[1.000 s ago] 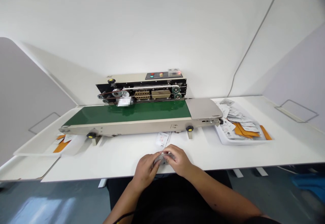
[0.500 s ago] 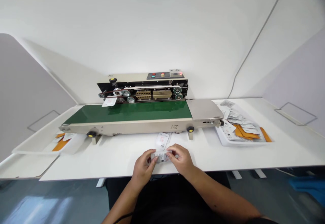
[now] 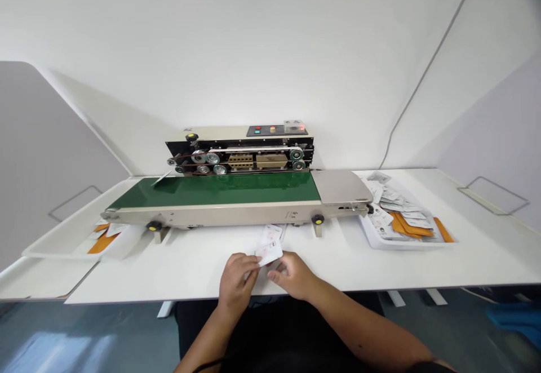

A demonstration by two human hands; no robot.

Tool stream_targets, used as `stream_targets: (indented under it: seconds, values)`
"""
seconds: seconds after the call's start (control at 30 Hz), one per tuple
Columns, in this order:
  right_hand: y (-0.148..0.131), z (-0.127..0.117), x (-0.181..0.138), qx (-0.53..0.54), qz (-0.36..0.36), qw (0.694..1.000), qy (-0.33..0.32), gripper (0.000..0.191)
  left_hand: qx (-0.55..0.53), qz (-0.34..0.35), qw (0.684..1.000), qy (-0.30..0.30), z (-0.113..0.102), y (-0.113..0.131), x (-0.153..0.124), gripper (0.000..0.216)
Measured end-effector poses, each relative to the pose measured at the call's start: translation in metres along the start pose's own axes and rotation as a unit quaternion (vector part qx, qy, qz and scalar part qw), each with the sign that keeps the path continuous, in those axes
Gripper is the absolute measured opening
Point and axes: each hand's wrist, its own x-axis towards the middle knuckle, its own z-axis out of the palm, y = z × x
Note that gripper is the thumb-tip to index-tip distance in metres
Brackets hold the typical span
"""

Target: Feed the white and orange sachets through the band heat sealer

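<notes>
Between the thumb and fingers of my left hand (image 3: 239, 279), a small white printed packet (image 3: 269, 252) is pinched by its lower left part. My right hand (image 3: 295, 275) is at the packet's right edge, its thumb apart from the curled fingers. Its fingertips are partly hidden, so whether they touch the packet is unclear. Just beyond, more white packets (image 3: 273, 232) lie on the table, partly covered by the held one. At the left end of the sealing machine (image 3: 253, 156), another packet (image 3: 162, 178) tilts nearly edge-on over the green belt (image 3: 236, 188).
A white bin (image 3: 401, 244) at the right holds many white packets and orange pieces. The left white bin (image 3: 46, 246) holds several orange and white packets. The machine's belt frame (image 3: 245, 214) spans the table (image 3: 346, 271) in front of me.
The held packet has turned to its other face and tilted up; my right thumb and fingers have parted from it. On the machine, the packet left the rollers and tipped down leftward.
</notes>
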Motion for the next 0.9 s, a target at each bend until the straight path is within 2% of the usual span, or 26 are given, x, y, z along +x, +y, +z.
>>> stream_targets:
  seconds: [0.13, 0.23, 0.3, 0.4, 0.53, 0.7, 0.8, 0.9]
  values:
    - [0.002, 0.007, 0.004, 0.058, 0.04, 0.997, 0.022, 0.031, 0.015, 0.095, 0.993, -0.066, 0.001, 0.008, 0.004, 0.013]
    - [0.003, 0.005, 0.005, 0.091, 0.041, 0.995, 0.026, 0.028, 0.037, 0.112, 0.986, -0.117, 0.002, 0.011, 0.002, 0.017]
    - [-0.002, -0.006, 0.008, 0.116, 0.033, 0.992, 0.029, 0.027, 0.048, 0.117, 0.984, -0.128, 0.001, 0.013, -0.001, 0.022]
    - [-0.016, -0.039, 0.019, 0.122, 0.015, 0.99, 0.067, 0.024, 0.05, 0.122, 0.983, -0.127, -0.001, 0.013, -0.003, 0.025]
    - [-0.043, -0.104, 0.044, 0.098, 0.009, 0.981, 0.166, 0.031, 0.066, 0.117, 0.979, -0.154, -0.002, 0.015, -0.002, 0.025]
    - [-0.061, -0.182, 0.08, 0.053, 0.056, 0.961, 0.265, 0.04, 0.073, 0.11, 0.977, -0.168, -0.001, 0.019, 0.0, 0.023]
    - [-0.058, -0.209, 0.098, 0.095, 0.099, 0.942, 0.307, 0.034, 0.073, 0.108, 0.976, -0.174, -0.001, 0.021, 0.001, 0.021]
    - [-0.052, -0.218, 0.11, 0.157, 0.14, 0.929, 0.304, 0.024, 0.076, 0.11, 0.975, -0.175, -0.002, 0.022, 0.003, 0.019]
